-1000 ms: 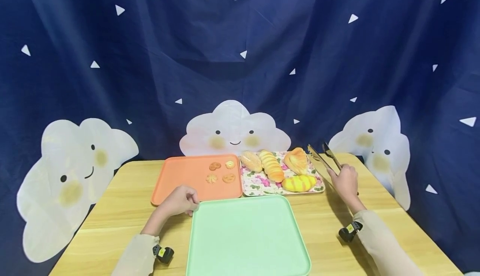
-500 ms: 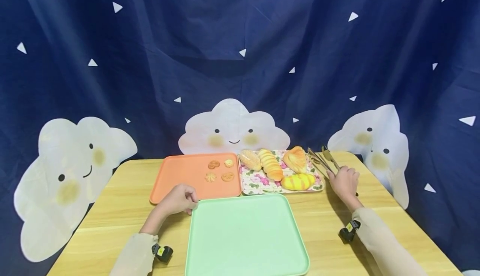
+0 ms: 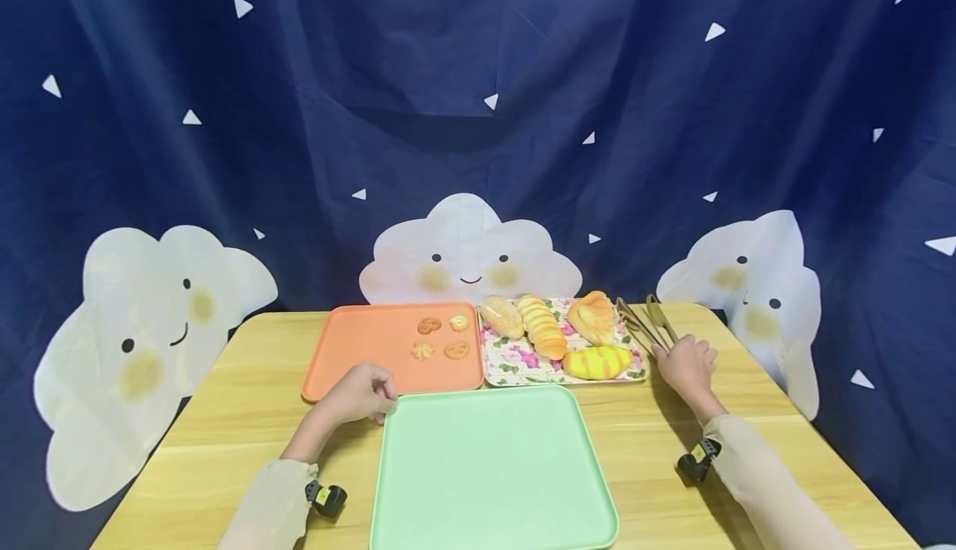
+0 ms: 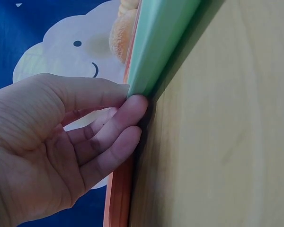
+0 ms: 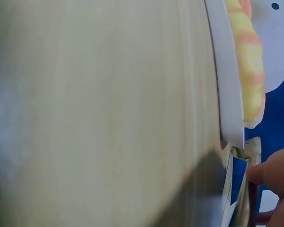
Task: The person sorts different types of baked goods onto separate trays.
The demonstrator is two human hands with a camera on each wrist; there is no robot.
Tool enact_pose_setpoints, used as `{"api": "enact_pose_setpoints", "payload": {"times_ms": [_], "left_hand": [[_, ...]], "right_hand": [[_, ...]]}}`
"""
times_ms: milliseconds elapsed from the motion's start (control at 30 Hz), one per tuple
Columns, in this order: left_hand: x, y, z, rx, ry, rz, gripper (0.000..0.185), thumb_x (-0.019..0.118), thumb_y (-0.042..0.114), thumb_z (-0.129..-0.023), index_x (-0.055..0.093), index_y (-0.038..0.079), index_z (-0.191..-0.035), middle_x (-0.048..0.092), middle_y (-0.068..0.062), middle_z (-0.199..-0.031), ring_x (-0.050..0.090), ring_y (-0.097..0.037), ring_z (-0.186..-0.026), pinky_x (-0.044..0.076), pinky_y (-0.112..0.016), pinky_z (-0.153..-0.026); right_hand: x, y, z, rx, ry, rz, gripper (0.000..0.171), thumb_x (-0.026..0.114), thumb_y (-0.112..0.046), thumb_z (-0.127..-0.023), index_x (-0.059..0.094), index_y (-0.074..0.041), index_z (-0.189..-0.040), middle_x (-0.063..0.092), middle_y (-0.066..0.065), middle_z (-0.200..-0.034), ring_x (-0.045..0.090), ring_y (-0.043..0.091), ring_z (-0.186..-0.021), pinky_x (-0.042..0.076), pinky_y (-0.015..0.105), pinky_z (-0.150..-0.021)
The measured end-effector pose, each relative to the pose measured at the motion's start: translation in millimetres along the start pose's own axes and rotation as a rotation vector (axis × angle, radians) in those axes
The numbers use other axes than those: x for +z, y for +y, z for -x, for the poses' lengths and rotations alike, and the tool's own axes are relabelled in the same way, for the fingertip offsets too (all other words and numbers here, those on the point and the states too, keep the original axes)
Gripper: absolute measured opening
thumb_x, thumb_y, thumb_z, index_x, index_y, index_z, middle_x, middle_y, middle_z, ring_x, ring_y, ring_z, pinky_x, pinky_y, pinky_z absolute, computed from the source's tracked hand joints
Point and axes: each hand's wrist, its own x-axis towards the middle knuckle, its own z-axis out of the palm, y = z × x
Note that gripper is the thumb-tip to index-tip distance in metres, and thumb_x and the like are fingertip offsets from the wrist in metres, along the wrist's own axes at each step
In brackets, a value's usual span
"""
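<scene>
My left hand (image 3: pixel 368 401) grips the near-left corner of a pale green tray (image 3: pixel 485 467) that lies flat on the table. In the left wrist view the thumb of the left hand (image 4: pixel 128 101) lies on the green tray's rim (image 4: pixel 161 42) and the fingers curl under it. My right hand (image 3: pixel 683 361) holds metal tongs (image 3: pixel 644 322) by the handle end, to the right of a floral tray (image 3: pixel 515 367). The tongs' tips point away and lie low by that tray's far right corner. The tongs (image 5: pixel 241 194) show beside the fingers in the right wrist view.
An orange tray (image 3: pixel 358 351) with several small cookies (image 3: pixel 441 338) sits behind my left hand. The floral tray carries several bread rolls (image 3: pixel 541 328). The wooden table (image 3: pixel 224 425) ends at a blue curtain with white clouds (image 3: pixel 466 251).
The right hand has lowered the tongs from a raised tilt to near the table beside the floral tray. The left hand keeps its hold on the green tray's corner.
</scene>
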Motion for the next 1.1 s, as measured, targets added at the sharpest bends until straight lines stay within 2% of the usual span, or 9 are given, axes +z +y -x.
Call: {"api": "enact_pose_setpoints", "payload": {"times_ms": [333,667,1100], "left_hand": [[0.5,-0.5,-4.2,0.001,-0.007,-0.012,0.009,0.069,-0.008,-0.080,0.068,0.000,-0.076,0.055,0.000,-0.056,0.064,-0.018,-0.052,0.054,-0.028,-0.056],[2.2,-2.4,-2.6,-0.001,-0.019,0.018,0.010,0.071,-0.006,-0.081,0.067,0.001,-0.076,0.060,-0.003,-0.058,0.066,-0.019,-0.053,0.053,-0.028,-0.055],[-3.3,-4.3,1.0,-0.013,-0.030,0.008,0.010,0.075,-0.003,-0.083,0.067,0.002,-0.079,0.062,-0.004,-0.060,0.067,-0.020,-0.055,0.055,-0.030,-0.055]], "right_hand": [[-5.9,-2.6,0.6,0.070,-0.084,0.025,0.068,0.054,-0.035,-0.101,0.037,0.027,-0.122,0.038,0.053,-0.121,0.036,0.064,-0.118,0.039,0.067,-0.096],[-9.6,-4.8,1.2,0.101,-0.127,0.074,0.070,0.051,-0.039,-0.101,0.036,0.026,-0.125,0.039,0.052,-0.122,0.037,0.063,-0.119,0.039,0.066,-0.096],[-22.6,-13.8,1.1,0.055,-0.157,0.068,0.070,0.048,-0.041,-0.101,0.036,0.023,-0.126,0.039,0.053,-0.124,0.037,0.065,-0.120,0.038,0.068,-0.096]]}}
